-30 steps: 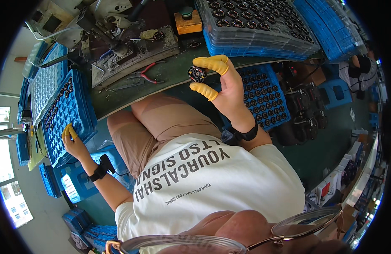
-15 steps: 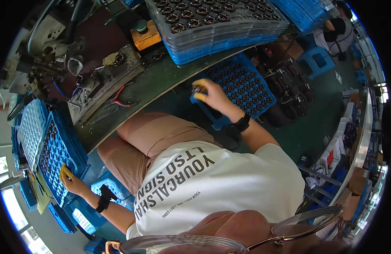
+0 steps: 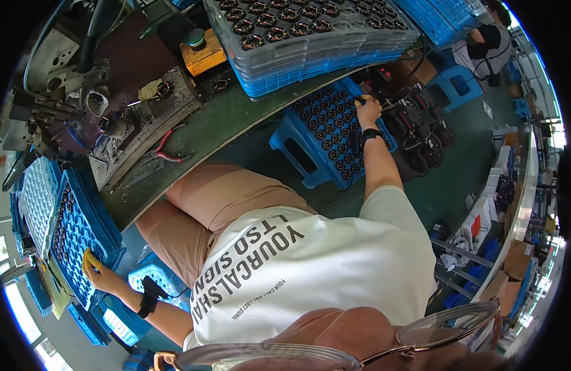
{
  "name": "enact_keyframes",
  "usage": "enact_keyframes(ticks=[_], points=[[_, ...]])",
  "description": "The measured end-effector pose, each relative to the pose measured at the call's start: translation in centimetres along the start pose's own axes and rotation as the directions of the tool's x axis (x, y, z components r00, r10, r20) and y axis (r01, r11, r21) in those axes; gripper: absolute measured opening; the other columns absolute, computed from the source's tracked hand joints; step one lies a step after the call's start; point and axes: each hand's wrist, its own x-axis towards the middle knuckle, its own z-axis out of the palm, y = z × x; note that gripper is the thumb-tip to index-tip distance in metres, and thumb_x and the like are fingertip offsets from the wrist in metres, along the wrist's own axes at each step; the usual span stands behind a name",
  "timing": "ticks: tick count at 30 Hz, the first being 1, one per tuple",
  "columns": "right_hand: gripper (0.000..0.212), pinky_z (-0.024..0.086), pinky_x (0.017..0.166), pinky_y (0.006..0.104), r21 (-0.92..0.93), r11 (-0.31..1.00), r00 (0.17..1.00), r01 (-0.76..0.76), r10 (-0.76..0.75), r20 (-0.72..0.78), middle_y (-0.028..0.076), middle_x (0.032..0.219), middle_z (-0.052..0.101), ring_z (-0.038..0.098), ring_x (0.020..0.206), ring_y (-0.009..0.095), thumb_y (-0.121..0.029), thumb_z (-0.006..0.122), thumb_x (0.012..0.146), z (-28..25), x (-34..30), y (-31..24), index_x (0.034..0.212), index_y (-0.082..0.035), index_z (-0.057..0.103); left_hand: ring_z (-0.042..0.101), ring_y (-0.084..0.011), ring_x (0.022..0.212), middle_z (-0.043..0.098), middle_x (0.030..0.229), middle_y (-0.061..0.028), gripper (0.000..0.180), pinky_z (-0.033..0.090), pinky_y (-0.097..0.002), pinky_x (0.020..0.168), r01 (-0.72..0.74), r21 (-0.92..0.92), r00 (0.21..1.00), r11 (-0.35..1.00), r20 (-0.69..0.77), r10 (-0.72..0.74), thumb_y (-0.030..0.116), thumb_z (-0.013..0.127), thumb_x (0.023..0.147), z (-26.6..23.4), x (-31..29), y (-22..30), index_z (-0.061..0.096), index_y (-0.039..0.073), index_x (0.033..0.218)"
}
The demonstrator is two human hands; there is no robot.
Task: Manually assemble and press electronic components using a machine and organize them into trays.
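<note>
My right hand [image 3: 370, 112], its fingertips covered in yellow, reaches to the far right part of a blue tray [image 3: 300, 133] filled with rows of small round parts with dark and copper-coloured windings. Its fingers are closed around a dark round coil part [image 3: 360, 99], mostly hidden by them. On the left, my left hand [image 3: 101, 276], also with yellow fingertips, rests at the near part of another blue tray [image 3: 80, 285]. Its fingers are stretched out, and I see nothing held in them. Similar parts sit in that tray's far cells; cells near my hand look bare.
Stacked clear and blue trays [image 3: 310, 62] of parts stand on the green bench [image 3: 205, 133]. Red-handled pliers [image 3: 168, 146] lie near its edge, beside a metal fixture [image 3: 106, 123]. Dark machinery [image 3: 418, 127] stands right of the floor-side tray. Another person [image 3: 486, 46] sits farther off.
My right hand has moved right and away with the coil part, from the tray's left side to its far right. My left hand stays at its tray.
</note>
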Motion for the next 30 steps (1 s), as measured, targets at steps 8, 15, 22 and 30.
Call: enact_keyframes(ticks=[8,15,22,30], points=[[0.036,0.041,0.096,0.0531,0.082,0.997,0.997,-0.011,0.017,-0.081,0.017,0.122,0.057,0.051,0.114,0.039,-0.029,0.08,0.078,0.6,0.5,1.3,0.108,-0.012,0.068,0.067,-0.0265,0.095,0.068,0.108,-0.0111,0.031,0.054,-0.0355,0.078,0.005,-0.007,1.0,1.0,0.016,-0.005,0.029,0.058,0.097,0.0,0.1,-0.1,0.07,0.004,0.11],[0.032,0.048,0.085,0.0542,-0.007,0.997,0.97,0.071,-0.071,-0.234,0.016,0.108,0.062,0.056,0.104,0.04,-0.031,0.082,0.075,2.0,0.5,1.3,0.095,-0.01,0.07,0.067,-0.0263,0.097,0.068,0.11,-0.0104,0.029,0.054,-0.0352,0.082,0.048,0.043,0.999,0.998,-0.024,-0.047,0.03,0.06,0.097,0.6,-0.6,-1.9,0.071,0.006,0.11],[0.023,0.045,0.088,0.0583,0.001,1.0,0.99,0.009,-0.009,-0.141,0.017,0.119,0.056,0.052,0.11,0.039,-0.026,0.075,0.084,0.1,0.3,-0.2,0.1,-0.01,0.069,0.065,-0.0266,0.103,0.067,0.115,-0.0107,0.024,0.051,-0.0346,0.087,0.023,-0.042,0.997,0.999,0.076,-0.02,0.019,0.057,0.097,0.1,-0.6,-1.6,0.068,0.005,0.114],[0.026,0.046,0.09,0.0539,0.008,0.999,0.99,0.041,-0.04,-0.134,0.016,0.119,0.056,0.054,0.108,0.039,-0.025,0.074,0.083,0.0,0.7,-0.4,0.106,-0.013,0.067,0.065,-0.0245,0.105,0.066,0.117,-0.0097,0.023,0.052,-0.0314,0.085,0.028,-0.112,0.953,0.993,0.303,0.008,0.018,0.062,0.096,-2.3,1.3,0.4,0.068,0.007,0.115]])
